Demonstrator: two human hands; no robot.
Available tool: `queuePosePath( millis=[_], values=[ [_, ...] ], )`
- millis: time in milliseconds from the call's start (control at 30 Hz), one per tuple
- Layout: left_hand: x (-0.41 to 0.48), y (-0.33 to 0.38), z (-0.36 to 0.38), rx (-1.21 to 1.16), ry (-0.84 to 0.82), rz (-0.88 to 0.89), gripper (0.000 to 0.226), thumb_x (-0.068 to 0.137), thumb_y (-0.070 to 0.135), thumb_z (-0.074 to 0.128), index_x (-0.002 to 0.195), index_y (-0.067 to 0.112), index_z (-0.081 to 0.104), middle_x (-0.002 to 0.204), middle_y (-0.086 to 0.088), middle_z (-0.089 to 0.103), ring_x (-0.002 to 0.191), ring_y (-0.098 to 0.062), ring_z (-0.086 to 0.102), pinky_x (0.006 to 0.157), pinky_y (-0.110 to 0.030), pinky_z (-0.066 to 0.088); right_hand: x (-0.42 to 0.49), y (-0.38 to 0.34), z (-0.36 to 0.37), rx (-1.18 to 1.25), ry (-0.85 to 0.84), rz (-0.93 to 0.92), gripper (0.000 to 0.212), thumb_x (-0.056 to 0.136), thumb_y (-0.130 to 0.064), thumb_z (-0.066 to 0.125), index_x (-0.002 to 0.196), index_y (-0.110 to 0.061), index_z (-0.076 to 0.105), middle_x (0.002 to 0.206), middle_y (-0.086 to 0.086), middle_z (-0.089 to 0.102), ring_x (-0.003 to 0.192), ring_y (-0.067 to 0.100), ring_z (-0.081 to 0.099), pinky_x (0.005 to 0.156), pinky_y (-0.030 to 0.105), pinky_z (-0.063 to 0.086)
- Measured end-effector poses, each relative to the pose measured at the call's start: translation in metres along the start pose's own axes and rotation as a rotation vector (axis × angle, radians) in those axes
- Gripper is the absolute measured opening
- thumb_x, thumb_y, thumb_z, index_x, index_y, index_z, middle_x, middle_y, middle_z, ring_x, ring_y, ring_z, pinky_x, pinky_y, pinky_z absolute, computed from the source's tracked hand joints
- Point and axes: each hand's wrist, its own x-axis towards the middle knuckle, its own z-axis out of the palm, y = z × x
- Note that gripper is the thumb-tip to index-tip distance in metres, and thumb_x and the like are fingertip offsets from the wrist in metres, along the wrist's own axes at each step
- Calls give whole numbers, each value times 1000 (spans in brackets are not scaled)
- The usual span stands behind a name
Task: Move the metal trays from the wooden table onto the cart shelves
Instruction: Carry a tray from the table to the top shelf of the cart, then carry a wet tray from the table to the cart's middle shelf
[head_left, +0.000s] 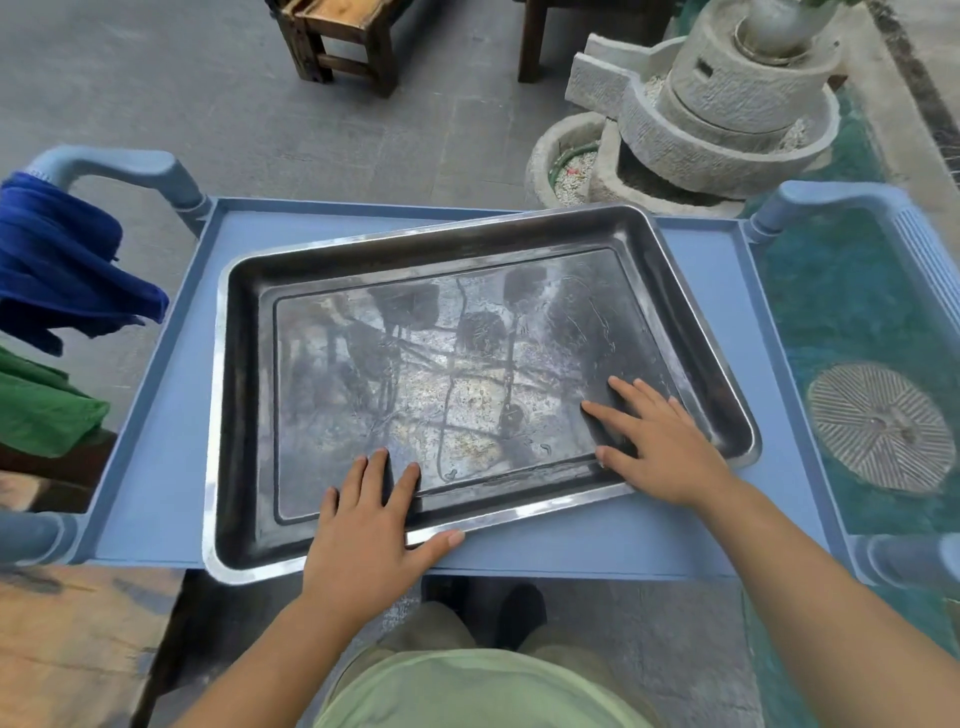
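Observation:
A large dark metal tray (467, 322) lies skewed on the top shelf of the blue cart (161, 431), its near left corner hanging over the cart's front edge. My left hand (369, 525) lies over the tray's near rim, fingers spread inside and thumb along the outside of the rim. My right hand (660, 441) rests flat inside the tray at its near right corner, fingers apart. Part of the wooden table (67, 639) shows at the lower left.
Blue cloth (57, 270) and green cloth (41, 410) hang by the cart's left handle (119, 166). A stone mill (717, 104) stands beyond the cart at right, a wooden stool (343, 36) at the back. Green netting and a round stone disc (880, 426) lie to the right.

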Motion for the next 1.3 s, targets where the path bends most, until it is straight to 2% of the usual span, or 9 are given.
queuePosePath(
  millis=[167,733,900,1000,1133,1200,1300],
  values=[
    [-8,11,2,-3,-11,-36,103,71,92,0,155,33,10,165,-5,0,151,-26,-3,121,-50,13,8,4,-7,-11,2,-30,59,91,-60,43,146,-54,23,163,-15,5,151,12,0,122,48,7],
    [-7,11,2,-17,3,-43,103,71,93,2,154,34,14,164,-5,5,151,-27,2,120,-50,15,11,5,-5,-14,25,-48,60,90,-59,44,146,-52,24,162,-14,8,150,16,3,121,49,8],
    [-5,11,-6,-69,-5,-26,98,72,93,10,149,35,27,158,-6,21,146,-27,15,115,-49,24,8,2,-7,-3,22,-38,58,92,-56,44,147,-48,27,162,-12,11,150,16,6,121,50,11],
    [8,11,-17,-65,-7,7,77,79,85,24,131,31,44,130,-4,41,124,-28,36,100,-42,41,3,-8,-8,-31,60,40,53,96,-50,42,147,-37,35,161,-7,20,149,18,15,117,51,19],
    [47,15,-37,-108,0,142,43,93,53,45,121,22,53,118,-4,48,111,-27,49,91,-39,48,-23,-21,-6,64,209,153,50,97,-45,45,142,-23,46,158,2,30,145,20,25,116,39,24],
    [63,30,-46,-131,-19,283,38,95,44,47,125,20,53,119,-3,51,108,-25,52,90,-40,48,-51,-26,1,151,279,254,52,97,-43,47,144,-23,43,160,1,25,147,20,21,117,37,26],
    [74,71,-55,-116,-29,582,40,95,40,46,129,19,49,120,-3,49,106,-24,53,87,-40,49,-104,-38,22,238,428,467,56,95,-39,53,147,-23,39,162,-2,17,149,21,15,118,38,26]
  ],
)
